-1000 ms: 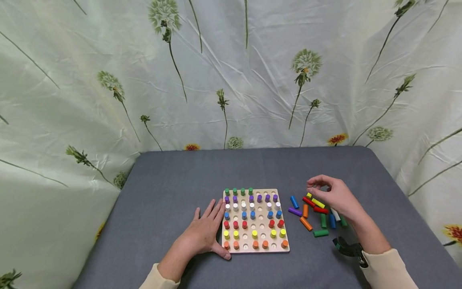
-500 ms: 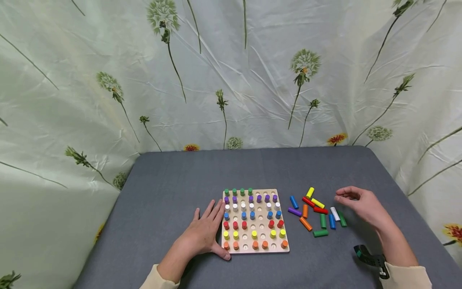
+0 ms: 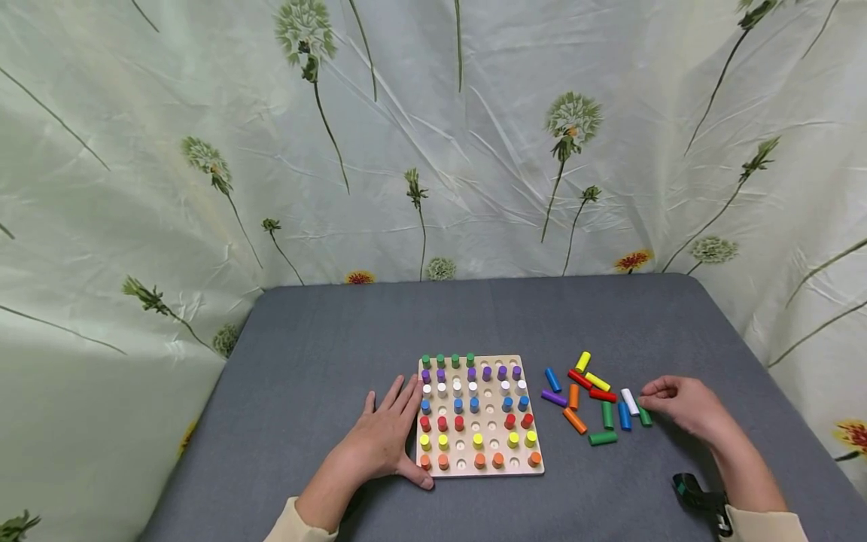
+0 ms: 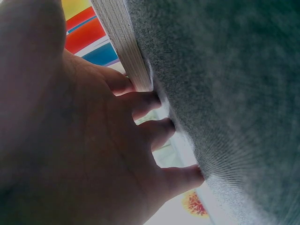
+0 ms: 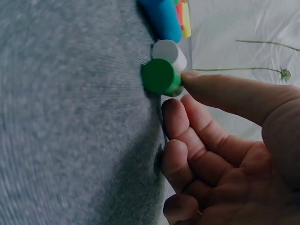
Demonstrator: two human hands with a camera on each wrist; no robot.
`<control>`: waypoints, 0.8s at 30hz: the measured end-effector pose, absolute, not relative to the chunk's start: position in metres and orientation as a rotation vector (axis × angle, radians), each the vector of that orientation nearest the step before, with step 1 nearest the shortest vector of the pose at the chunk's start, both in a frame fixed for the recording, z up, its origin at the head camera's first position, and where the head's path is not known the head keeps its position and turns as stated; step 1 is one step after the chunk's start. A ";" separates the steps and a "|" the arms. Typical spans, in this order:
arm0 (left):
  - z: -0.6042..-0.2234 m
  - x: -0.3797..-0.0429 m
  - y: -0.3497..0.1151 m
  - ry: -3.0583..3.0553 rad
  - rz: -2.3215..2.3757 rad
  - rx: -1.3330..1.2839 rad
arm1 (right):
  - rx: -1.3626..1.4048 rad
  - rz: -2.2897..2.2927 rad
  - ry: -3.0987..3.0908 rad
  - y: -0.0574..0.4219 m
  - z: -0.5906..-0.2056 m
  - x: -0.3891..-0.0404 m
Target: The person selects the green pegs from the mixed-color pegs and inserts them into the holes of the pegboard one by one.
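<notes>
A square wooden pegboard (image 3: 492,427) on the table holds rows of coloured pegs, with some bare holes. My left hand (image 3: 386,427) lies spread along its left side, thumb by the near corner. In the left wrist view, the fingertips (image 4: 152,101) touch the cloth beside the board's wooden edge (image 4: 123,44). At the right end of the loose pegs, my right hand (image 3: 684,404) has its thumb and curled fingers at a green peg (image 5: 159,76) lying on the cloth. The thumb tip touches that peg; the index fingertip is partly hidden. A white peg (image 5: 171,54) lies just beyond.
Loose pegs lie right of the board, among them a purple peg (image 3: 554,398), an orange peg (image 3: 575,421), a blue peg (image 3: 624,416) and a yellow peg (image 3: 583,361). Flowered fabric (image 3: 488,188) hangs behind the grey table (image 3: 352,331).
From above the yellow and red pegs, my right hand has moved right, then down to the green peg. A yellow peg now lies flat there. The left hand stays put.
</notes>
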State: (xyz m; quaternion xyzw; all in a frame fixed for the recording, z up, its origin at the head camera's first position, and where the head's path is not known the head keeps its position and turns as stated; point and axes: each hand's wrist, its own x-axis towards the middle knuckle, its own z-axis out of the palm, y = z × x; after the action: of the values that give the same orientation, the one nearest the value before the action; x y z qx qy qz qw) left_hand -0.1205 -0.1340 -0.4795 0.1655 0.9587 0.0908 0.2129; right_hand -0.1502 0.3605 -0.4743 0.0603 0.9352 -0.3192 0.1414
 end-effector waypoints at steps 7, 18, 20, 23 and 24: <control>-0.476 -0.119 -0.133 2.662 0.253 0.455 | 0.128 -0.898 2.737 0.352 -0.471 -0.151; -0.477 -0.119 -0.133 2.667 0.265 0.458 | -0.031 -1.315 2.783 0.323 -0.454 -0.147; -0.478 -0.120 -0.133 2.664 0.262 0.456 | -0.063 -1.381 2.793 0.316 -0.452 -0.147; -0.479 -0.121 -0.134 2.660 0.258 0.457 | -0.116 -1.470 2.780 0.305 -0.448 -0.148; -0.480 -0.121 -0.134 2.660 0.256 0.457 | -0.136 -1.495 2.774 0.302 -0.448 -0.149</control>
State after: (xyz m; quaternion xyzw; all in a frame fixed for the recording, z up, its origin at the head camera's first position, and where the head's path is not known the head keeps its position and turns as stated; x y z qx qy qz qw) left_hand -0.1211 -0.1340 -0.4798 0.1646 0.9586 0.0921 0.2136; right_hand -0.1489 0.3016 -0.4475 -0.0433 0.8794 -0.4740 -0.0062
